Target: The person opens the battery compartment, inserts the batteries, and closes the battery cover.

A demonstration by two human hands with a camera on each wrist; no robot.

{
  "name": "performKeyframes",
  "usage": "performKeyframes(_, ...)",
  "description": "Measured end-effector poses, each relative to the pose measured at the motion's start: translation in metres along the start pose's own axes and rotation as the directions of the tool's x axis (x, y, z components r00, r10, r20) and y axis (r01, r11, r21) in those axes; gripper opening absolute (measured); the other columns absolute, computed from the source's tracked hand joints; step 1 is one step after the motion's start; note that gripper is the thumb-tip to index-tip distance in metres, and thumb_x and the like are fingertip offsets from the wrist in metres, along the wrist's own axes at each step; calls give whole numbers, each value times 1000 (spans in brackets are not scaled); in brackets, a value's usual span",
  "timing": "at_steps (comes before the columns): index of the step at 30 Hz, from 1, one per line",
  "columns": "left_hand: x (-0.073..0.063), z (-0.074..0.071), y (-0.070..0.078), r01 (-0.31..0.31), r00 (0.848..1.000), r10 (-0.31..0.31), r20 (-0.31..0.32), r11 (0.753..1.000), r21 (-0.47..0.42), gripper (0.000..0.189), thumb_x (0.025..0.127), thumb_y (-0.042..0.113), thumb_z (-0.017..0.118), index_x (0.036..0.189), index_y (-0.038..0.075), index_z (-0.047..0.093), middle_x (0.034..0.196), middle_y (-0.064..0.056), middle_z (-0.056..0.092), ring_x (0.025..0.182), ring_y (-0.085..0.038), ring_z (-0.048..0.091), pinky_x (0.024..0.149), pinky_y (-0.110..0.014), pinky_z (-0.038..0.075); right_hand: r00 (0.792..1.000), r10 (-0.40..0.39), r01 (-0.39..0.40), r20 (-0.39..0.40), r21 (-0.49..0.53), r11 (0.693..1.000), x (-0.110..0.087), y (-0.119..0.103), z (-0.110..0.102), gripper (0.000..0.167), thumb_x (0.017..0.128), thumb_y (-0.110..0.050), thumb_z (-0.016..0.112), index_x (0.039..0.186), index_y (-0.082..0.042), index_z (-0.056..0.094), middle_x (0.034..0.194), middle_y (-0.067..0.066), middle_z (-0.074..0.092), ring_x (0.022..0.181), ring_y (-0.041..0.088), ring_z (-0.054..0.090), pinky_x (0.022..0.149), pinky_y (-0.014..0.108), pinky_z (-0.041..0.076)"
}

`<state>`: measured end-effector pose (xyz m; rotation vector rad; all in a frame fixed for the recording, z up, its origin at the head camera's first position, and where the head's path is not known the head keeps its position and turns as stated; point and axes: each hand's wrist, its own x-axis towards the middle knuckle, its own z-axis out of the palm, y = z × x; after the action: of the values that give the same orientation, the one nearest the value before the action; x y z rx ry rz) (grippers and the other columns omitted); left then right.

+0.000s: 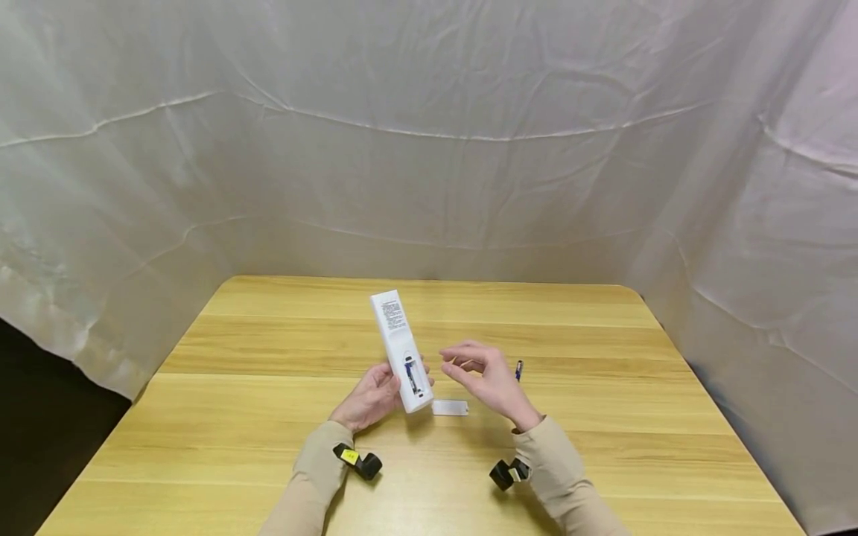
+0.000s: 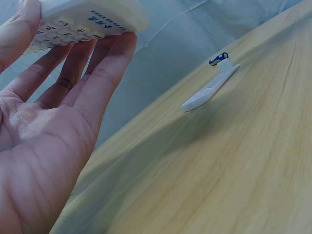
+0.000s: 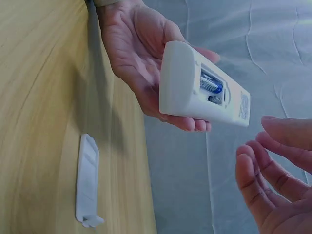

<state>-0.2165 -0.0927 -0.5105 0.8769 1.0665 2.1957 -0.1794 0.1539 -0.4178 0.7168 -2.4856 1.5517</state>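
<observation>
My left hand (image 1: 369, 400) holds a white remote control (image 1: 397, 336) above the table, thumb on one edge and fingers on the other. Its back, with a printed label, faces up, and the battery compartment is uncovered. Inside lies a blue and silver battery (image 3: 210, 84); part of the compartment beside it is bare. To the right of the remote, my right hand (image 1: 494, 385) hovers with loosely bent fingers and nothing between them. A white battery cover (image 1: 450, 407) lies on the table between the hands. Partly behind the right hand, a blue battery (image 1: 519, 370) rests on the wood.
The wooden table (image 1: 268, 417) has rounded far corners. Pale grey cloth (image 1: 429, 186) hangs behind it and along the sides. A black wrist camera (image 1: 362, 463) is strapped to the left sleeve, another black camera (image 1: 507, 473) to the right one.
</observation>
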Motion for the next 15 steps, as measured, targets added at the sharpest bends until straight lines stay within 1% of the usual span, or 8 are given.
performKeyframes(6,0,0,-1,0,1000,0,-5,1000,-7,39,105,17,51,144,10,47,141,-6,60,129,-19,61,111,-36,50,1000,20,-21,-14,-102,995,0,6,-11,26,92,-12,73,116,-2,74,113,16,72,90,17,66,78,26,61)
performKeyframes(9,0,-1,-1,4,1000,-4,3,1000,-4,43,106,16,48,148,6,42,142,-5,59,130,-20,60,112,-37,49,999,51,-53,-13,-166,985,0,9,-21,29,91,-12,74,117,-1,73,116,17,70,89,18,66,75,26,59)
performKeyframes(13,-1,0,0,13,1000,-13,14,1000,1,50,108,15,45,153,-2,30,142,-4,59,133,-20,59,114,-38,48,994,107,-103,4,-243,964,0,13,-36,33,92,-13,73,122,-1,70,124,19,67,90,20,66,72,25,57)
performKeyframes(15,0,0,0,13,1000,-13,17,1000,-4,51,108,14,45,153,-3,29,142,-4,60,133,-20,58,115,-38,47,992,127,-122,2,-272,955,-1,15,-44,35,92,-13,73,124,0,69,127,21,66,91,22,66,72,26,56)
